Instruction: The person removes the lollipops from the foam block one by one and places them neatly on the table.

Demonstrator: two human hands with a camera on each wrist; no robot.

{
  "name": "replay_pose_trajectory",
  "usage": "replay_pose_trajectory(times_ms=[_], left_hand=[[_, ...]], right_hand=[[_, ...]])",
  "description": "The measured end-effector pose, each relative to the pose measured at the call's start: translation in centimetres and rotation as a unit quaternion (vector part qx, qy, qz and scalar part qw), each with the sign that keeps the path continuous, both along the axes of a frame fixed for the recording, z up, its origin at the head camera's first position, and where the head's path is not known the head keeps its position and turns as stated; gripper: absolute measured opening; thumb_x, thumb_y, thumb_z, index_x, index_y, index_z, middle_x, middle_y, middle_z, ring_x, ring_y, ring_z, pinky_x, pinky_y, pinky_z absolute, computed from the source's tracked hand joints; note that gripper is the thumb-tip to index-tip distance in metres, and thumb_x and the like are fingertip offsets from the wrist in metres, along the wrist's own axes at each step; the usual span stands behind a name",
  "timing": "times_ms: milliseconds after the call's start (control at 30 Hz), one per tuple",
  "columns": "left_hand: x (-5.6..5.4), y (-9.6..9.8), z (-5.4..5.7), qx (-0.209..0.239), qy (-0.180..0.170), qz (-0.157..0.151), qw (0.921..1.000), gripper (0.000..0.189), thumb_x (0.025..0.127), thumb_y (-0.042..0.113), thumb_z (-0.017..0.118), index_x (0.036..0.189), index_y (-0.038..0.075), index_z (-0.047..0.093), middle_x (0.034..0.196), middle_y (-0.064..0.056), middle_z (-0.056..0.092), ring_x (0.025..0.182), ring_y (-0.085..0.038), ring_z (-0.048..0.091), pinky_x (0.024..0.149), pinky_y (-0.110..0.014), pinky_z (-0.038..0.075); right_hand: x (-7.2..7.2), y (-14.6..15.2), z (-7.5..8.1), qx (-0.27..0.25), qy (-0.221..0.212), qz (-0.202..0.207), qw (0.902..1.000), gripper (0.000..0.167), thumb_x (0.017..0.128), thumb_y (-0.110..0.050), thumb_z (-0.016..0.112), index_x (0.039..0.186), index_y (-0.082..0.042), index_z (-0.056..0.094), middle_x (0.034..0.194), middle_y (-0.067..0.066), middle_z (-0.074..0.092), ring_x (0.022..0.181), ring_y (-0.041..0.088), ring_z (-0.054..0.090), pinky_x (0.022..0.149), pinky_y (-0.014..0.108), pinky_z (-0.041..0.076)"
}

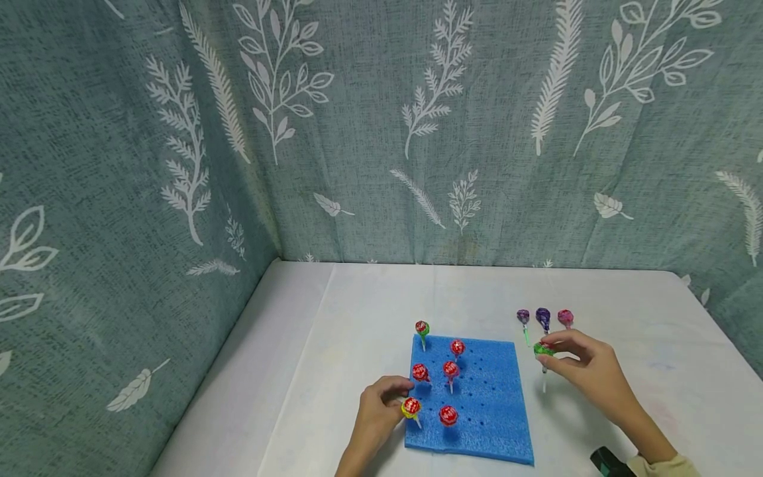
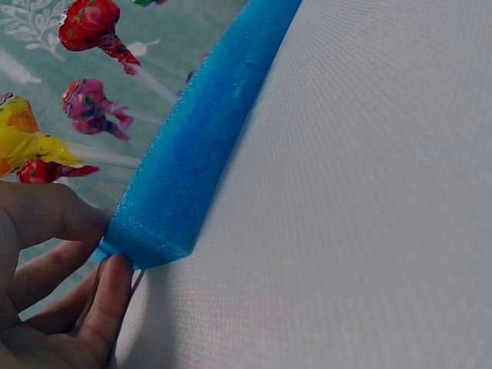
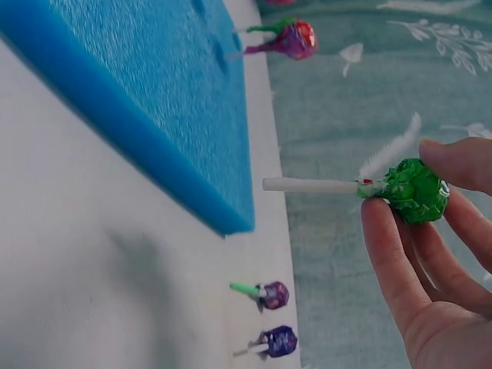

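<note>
A blue foam board (image 1: 495,417) with rows of small holes lies on the table, several lollipops standing in its left half. My left hand (image 1: 377,409) is at the board's left edge, thumb and fingers pinching the foam at a corner in the left wrist view. Close by that hand stands a yellow-wrapped lollipop (image 1: 410,407) on a white stick. To the right of the board, my right hand (image 1: 593,374) pinches a green-wrapped lollipop (image 3: 419,190) by its candy head. Its white stick points down in the head view, apart from the board.
Beyond my right hand lie a small purple lollipop (image 1: 523,317) with a green stick, a dark purple lollipop (image 1: 542,317) and a pink lollipop (image 1: 565,318). A dark object (image 1: 609,460) is by the right sleeve. Patterned green cloth (image 1: 369,132) hangs behind the white table (image 1: 334,331).
</note>
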State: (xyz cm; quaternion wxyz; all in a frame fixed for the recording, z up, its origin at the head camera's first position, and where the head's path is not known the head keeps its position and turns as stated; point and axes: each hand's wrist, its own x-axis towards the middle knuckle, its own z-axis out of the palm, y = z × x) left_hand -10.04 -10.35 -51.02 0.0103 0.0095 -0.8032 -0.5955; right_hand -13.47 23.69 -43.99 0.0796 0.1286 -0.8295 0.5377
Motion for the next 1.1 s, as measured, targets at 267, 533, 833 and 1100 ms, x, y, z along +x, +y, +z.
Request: replay_pose_trajectory(times_ms=[267,533,833,1100], left_hand=[[0.0,0.0,0.0,0.009,-0.002,0.001,1.0000,0.039,0.068,-0.015,0.061,0.095,0.011,0.072,0.099,0.001,0.066,0.088,-0.016,0.060,0.069,-0.019,0.046],[0.0,0.1,0.0,-0.006,0.005,0.002,1.0000,0.039,0.067,-0.017,0.057,0.092,0.010,0.073,0.096,0.000,0.066,0.086,-0.015,0.061,0.070,-0.020,0.048],[0.0,0.1,-0.1,-0.010,0.009,0.003,0.9999,0.040,0.067,-0.018,0.055,0.091,0.009,0.073,0.096,0.000,0.067,0.085,-0.016,0.061,0.072,-0.021,0.048],[0.0,0.1,0.0,-0.011,0.011,0.002,0.9999,0.040,0.067,-0.018,0.054,0.091,0.009,0.073,0.096,0.000,0.067,0.085,-0.016,0.061,0.073,-0.023,0.049]], right_hand=[[-0.8,1.3,-0.3,0.025,0.013,-0.026,0.9993,0.025,0.083,-0.012,0.072,0.106,-0.004,0.065,0.097,0.004,0.066,0.086,0.003,0.062,0.070,0.018,0.051],[-1.4,2.1,-0.5,0.047,0.016,-0.052,0.9974,0.026,0.084,-0.015,0.072,0.106,-0.003,0.065,0.096,-0.001,0.066,0.087,-0.001,0.060,0.071,0.014,0.048],[-2.3,3.0,-0.8,0.065,0.016,-0.072,0.9952,0.026,0.084,-0.019,0.071,0.105,-0.004,0.066,0.098,-0.009,0.064,0.087,-0.005,0.057,0.071,0.011,0.046],[-3.1,3.8,-0.9,0.061,0.013,-0.075,0.9952,0.030,0.084,-0.019,0.072,0.108,0.000,0.065,0.101,-0.006,0.065,0.086,-0.005,0.058,0.069,0.013,0.048]])
